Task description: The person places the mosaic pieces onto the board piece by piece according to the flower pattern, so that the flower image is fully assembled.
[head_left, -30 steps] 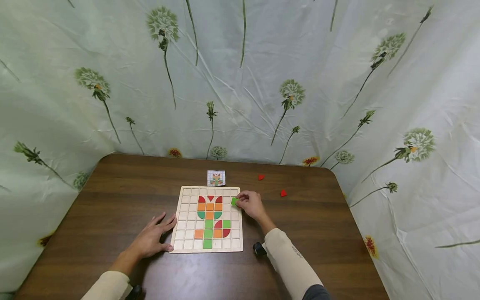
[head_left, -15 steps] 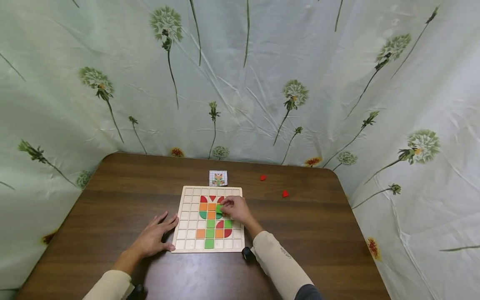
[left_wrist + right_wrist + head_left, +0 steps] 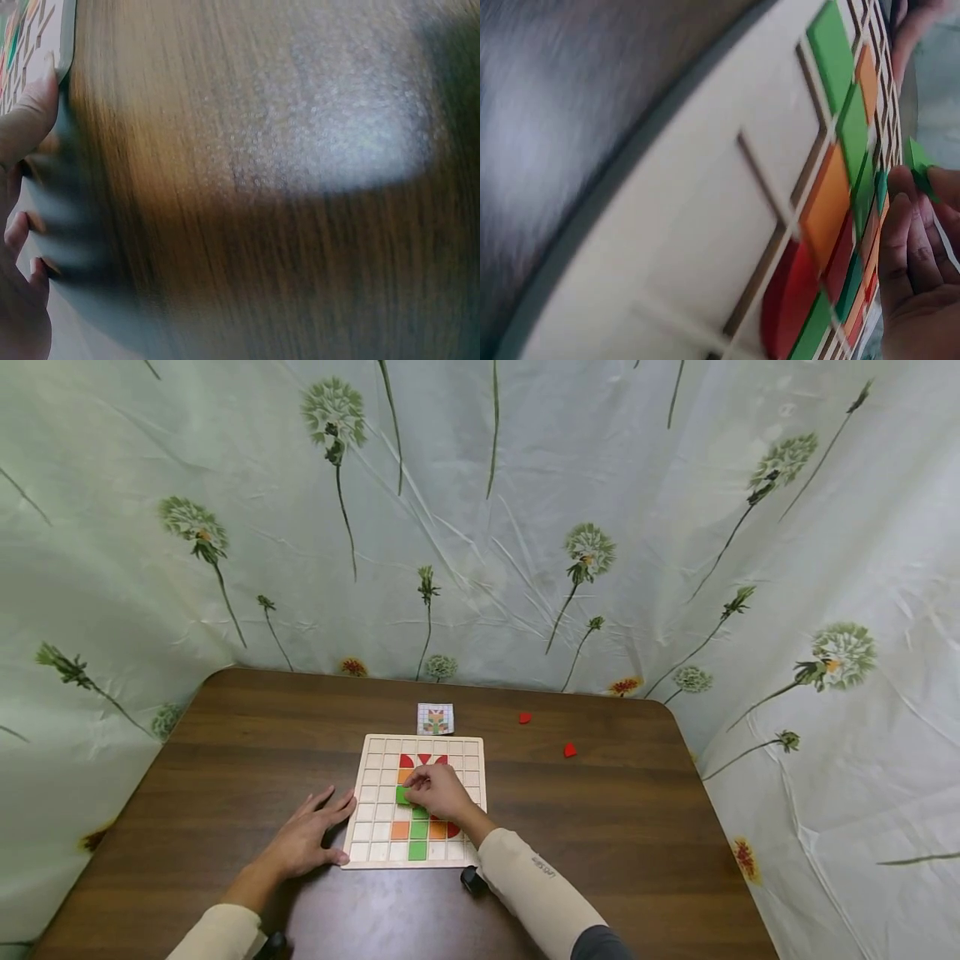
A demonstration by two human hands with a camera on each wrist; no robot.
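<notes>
My right hand (image 3: pixel 442 793) is over the middle of a wooden grid board (image 3: pixel 375 810), pinching a green square tile (image 3: pixel 402 796) between thumb and fingertips. In the right wrist view that tile (image 3: pixel 917 161) is tilted above the board's surface. Red, orange and green tiles fill part of the grid; the hand hides several of them. My left hand (image 3: pixel 300 835) lies with spread fingers at the board's left edge. In the left wrist view its thumb (image 3: pixel 34 116) touches the board's corner.
A small printed card (image 3: pixel 436 718) with a coloured grid pattern lies just behind the board. Two red pieces, one (image 3: pixel 525 718) farther back and another (image 3: pixel 570 750) nearer, lie to the right on the brown table (image 3: pixel 637 843). A flowered curtain (image 3: pixel 495 543) hangs behind.
My right hand has carried the green tile leftward and slightly nearer, from the board's right edge to over its middle columns. The left hand has stayed at the board's edge.
</notes>
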